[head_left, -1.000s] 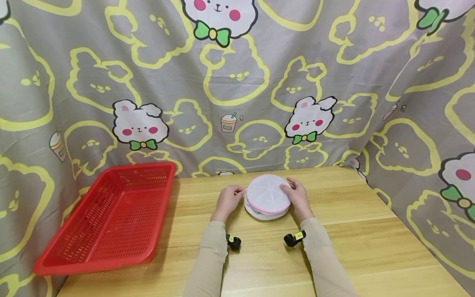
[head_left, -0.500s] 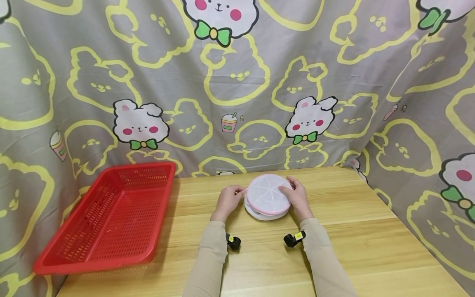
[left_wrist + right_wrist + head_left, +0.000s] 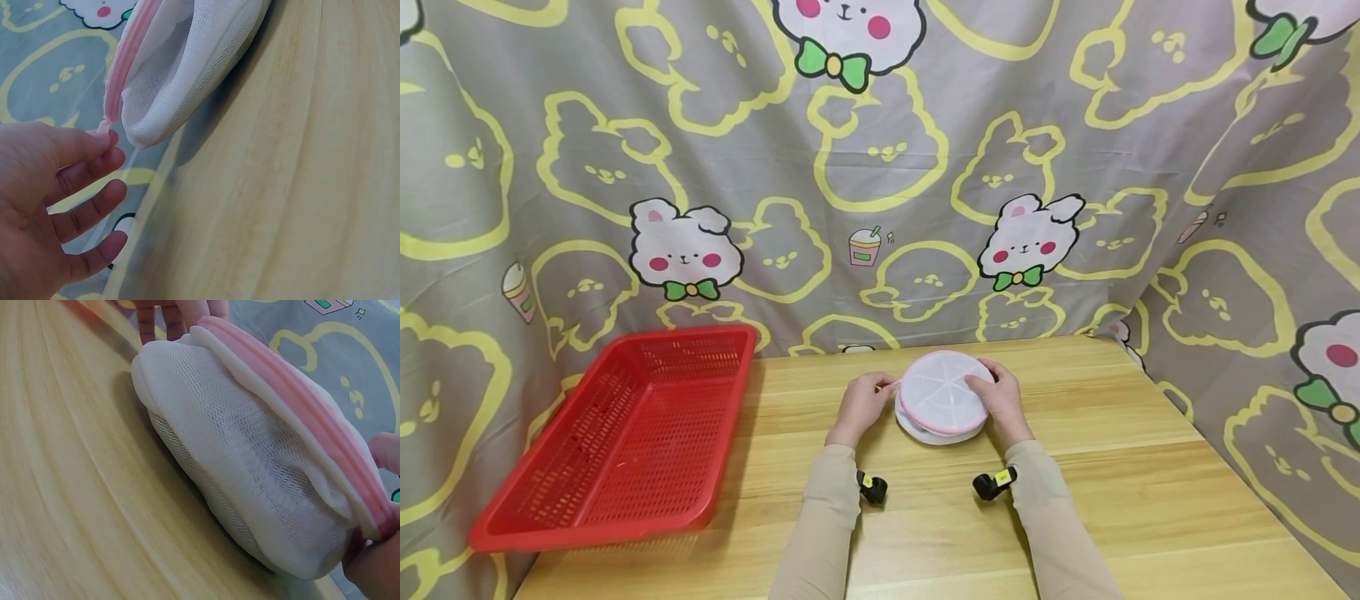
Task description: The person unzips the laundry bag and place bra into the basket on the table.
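A round white mesh laundry bag [image 3: 943,393] with a flat lid panel rests on the table between my hands. A pink zipper [image 3: 294,378] runs around its upper edge. At the bag's left side, my left hand [image 3: 861,406] pinches the small pink zipper pull [image 3: 102,127] between thumb and forefinger; the other fingers are spread loosely. My right hand [image 3: 1004,402] grips the bag's right rim, with the thumb on the top panel and fingers at the far side. Mesh folds sag below the zipper in both wrist views. Whatever may be inside the bag is hidden.
A red plastic basket [image 3: 718,442] with slotted walls stands on the left of the wooden table [image 3: 1150,467]. A grey patterned curtain [image 3: 917,187] hangs behind the table and on both sides. Small black cameras are strapped to both wrists.
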Available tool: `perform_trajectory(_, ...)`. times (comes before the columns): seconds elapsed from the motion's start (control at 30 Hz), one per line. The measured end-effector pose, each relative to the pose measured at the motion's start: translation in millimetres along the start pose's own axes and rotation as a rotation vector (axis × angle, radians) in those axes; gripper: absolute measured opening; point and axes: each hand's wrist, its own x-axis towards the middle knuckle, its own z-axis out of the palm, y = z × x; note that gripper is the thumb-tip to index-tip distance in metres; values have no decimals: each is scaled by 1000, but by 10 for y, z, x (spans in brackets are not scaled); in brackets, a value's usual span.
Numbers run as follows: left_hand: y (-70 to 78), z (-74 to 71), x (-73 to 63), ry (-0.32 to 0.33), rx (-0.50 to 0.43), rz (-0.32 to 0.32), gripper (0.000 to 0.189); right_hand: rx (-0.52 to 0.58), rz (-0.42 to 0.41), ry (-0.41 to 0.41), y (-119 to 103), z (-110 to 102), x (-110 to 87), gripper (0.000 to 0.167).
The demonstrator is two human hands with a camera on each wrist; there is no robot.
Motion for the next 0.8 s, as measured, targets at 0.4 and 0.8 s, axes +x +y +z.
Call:
perform_trajectory(0.4,5,-27,-4,9,3,10,15,-35,-20,36,-2,9,-19,50)
perform_trajectory(0.8,-7,-61,-20,16,-10,37,15,-108,-18,64,21,9,-1,49)
